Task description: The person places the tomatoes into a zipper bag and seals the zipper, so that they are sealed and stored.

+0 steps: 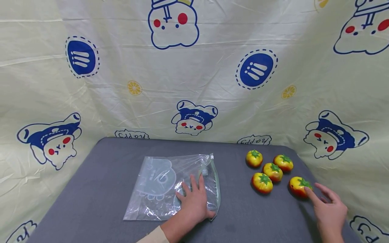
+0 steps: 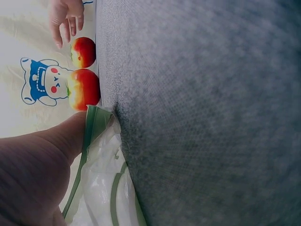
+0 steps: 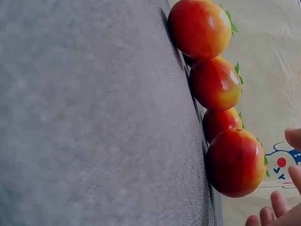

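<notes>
My left hand (image 1: 194, 204) lies on a clear zip bag (image 1: 158, 209) with a pale cartoon print, its fingers spread towards the bag's right side. In the left wrist view, the thumb side of the hand lies by the green zip edge (image 2: 81, 172). My right hand (image 1: 331, 211) is beside the rightmost yellow-and-red tomato (image 1: 297, 186), fingers apart and loosely bent. In the right wrist view, a gap shows between the fingers (image 3: 280, 205) and the nearest tomato (image 3: 237, 162); contact is unclear in the head view.
Several more tomatoes with green leafy tops, among them a front one (image 1: 262, 183) and a back one (image 1: 254, 158), stand in a group left of the right hand. The grey cloth-covered table (image 1: 100, 189) ends at a patterned curtain (image 1: 218, 81).
</notes>
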`<action>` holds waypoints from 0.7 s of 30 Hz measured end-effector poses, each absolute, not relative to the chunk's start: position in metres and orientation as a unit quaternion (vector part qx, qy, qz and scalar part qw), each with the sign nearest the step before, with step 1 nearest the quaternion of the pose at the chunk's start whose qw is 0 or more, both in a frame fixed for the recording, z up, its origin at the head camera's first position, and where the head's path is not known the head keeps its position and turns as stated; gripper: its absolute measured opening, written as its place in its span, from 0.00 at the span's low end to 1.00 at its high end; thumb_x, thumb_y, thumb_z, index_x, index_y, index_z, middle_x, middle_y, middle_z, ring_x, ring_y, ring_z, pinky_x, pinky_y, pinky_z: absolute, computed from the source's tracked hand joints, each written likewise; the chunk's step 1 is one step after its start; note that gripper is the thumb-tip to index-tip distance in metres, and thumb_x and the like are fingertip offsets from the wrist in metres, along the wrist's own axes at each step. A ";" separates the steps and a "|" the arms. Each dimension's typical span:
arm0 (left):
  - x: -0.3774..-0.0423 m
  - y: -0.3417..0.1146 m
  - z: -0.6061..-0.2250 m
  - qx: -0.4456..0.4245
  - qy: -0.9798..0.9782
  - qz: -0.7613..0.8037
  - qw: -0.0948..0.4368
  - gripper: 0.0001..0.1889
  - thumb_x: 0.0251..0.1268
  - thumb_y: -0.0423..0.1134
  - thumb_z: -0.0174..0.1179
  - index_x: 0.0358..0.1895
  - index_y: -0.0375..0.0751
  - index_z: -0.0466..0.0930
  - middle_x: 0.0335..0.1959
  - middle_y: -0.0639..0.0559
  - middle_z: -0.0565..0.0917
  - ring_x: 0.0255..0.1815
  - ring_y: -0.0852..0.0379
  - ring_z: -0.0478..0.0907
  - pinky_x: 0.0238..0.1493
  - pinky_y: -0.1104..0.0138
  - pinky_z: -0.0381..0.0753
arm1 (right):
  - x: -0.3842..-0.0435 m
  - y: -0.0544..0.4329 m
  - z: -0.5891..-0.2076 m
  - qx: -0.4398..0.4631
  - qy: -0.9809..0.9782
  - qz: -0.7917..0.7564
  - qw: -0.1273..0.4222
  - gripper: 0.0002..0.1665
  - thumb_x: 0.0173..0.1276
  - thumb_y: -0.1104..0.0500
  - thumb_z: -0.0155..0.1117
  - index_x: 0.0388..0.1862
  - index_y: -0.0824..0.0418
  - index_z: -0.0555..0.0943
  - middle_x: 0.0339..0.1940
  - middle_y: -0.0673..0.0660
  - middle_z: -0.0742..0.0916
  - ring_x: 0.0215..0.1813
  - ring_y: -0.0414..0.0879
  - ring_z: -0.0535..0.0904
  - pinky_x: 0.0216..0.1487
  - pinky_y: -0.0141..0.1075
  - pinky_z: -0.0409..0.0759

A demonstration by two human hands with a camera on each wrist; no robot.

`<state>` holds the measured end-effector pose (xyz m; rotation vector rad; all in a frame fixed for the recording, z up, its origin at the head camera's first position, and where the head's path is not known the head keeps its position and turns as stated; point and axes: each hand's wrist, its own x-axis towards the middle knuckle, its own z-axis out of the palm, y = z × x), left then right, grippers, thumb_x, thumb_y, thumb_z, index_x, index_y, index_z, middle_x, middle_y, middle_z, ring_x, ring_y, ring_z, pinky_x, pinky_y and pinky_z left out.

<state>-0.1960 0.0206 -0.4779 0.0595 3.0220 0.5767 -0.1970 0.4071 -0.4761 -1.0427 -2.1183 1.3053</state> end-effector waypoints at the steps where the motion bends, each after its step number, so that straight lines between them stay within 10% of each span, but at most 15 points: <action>1: -0.196 0.021 -0.478 0.019 0.981 0.188 0.032 0.74 0.27 0.62 0.87 0.82 0.45 0.50 0.81 0.34 0.56 0.76 0.22 0.57 0.63 0.24 0.62 | -0.198 0.409 -0.477 -0.381 -0.765 0.475 0.207 0.41 0.62 0.33 0.71 0.73 0.42 0.76 0.78 0.47 0.72 0.74 0.50 0.67 0.67 0.36 0.76; 7: -0.196 0.021 -0.479 0.019 0.982 0.187 0.032 0.74 0.27 0.62 0.87 0.82 0.45 0.49 0.81 0.33 0.56 0.77 0.22 0.57 0.64 0.24 0.62 | -0.206 0.415 -0.481 -0.391 -0.757 0.506 0.132 0.54 0.63 0.31 0.68 0.82 0.48 0.61 0.85 0.61 0.61 0.80 0.61 0.58 0.79 0.57 0.62; 21: -0.195 0.020 -0.478 0.019 0.982 0.188 0.030 0.74 0.27 0.61 0.87 0.82 0.45 0.49 0.81 0.34 0.57 0.77 0.22 0.58 0.63 0.24 0.63 | -0.216 0.418 -0.488 -0.378 -0.742 0.544 0.102 0.62 0.59 0.35 0.75 0.84 0.52 0.55 0.85 0.64 0.57 0.81 0.64 0.56 0.79 0.58 0.60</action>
